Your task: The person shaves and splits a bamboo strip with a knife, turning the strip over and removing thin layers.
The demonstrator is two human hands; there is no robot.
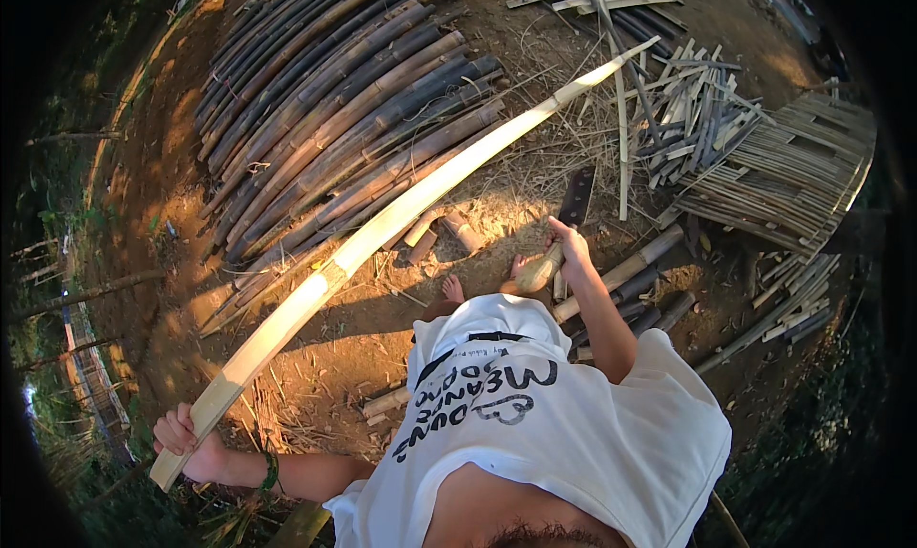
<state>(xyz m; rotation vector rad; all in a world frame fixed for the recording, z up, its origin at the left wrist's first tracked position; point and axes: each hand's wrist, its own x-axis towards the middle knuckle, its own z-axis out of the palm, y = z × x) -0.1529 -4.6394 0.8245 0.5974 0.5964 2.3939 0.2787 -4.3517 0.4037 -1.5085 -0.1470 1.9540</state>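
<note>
A long, pale split bamboo strip (401, 214) runs from the lower left up to the upper right. My left hand (188, 443), with a dark band at its wrist, is closed around the strip's near end. On the right, my right hand (571, 249) grips a machete (576, 196) by its pale wooden handle, near the blade. The dark blade points away from me, below the strip and apart from it. Part of the handle is hidden by my fingers. Short bamboo offcuts (465, 233) lie on the ground between the strip and the machete.
A big stack of bamboo poles (353, 108) fills the far left. To the right are a heap of split bamboo pieces (702, 118) and a slatted bamboo panel (788, 161). More bamboo poles (630, 271) lie close by my right arm. My bare foot (453, 288) rests on the dirt.
</note>
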